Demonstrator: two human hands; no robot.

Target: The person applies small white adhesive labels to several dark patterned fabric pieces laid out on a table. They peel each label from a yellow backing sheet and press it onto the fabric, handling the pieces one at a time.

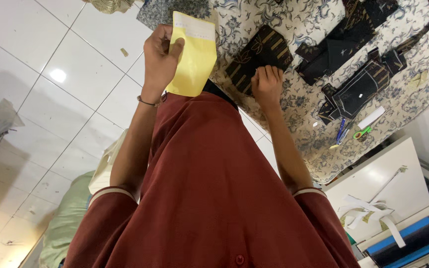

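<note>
A patterned cloth (294,104) covers the work surface across the upper right, bearing black fabric pieces (358,82) with gold markings; white floor tiles (60,74) fill the left. The person's maroon shirt (209,198) takes up the lower middle of the view. A folded black fabric piece (254,52) lies on the cloth just beside the right hand (267,84), which rests with fingers curled, knuckles against that piece's near edge; whether it grips anything I cannot tell. The left hand (160,59) is raised over the cloth's edge and pinches a yellow paper (194,57) along its left side, thumb on the front, fingers behind; the sheet extends to the right of the grip and hangs below it. Pens (342,130) and green-handled scissors (361,132) lie farther right.
</note>
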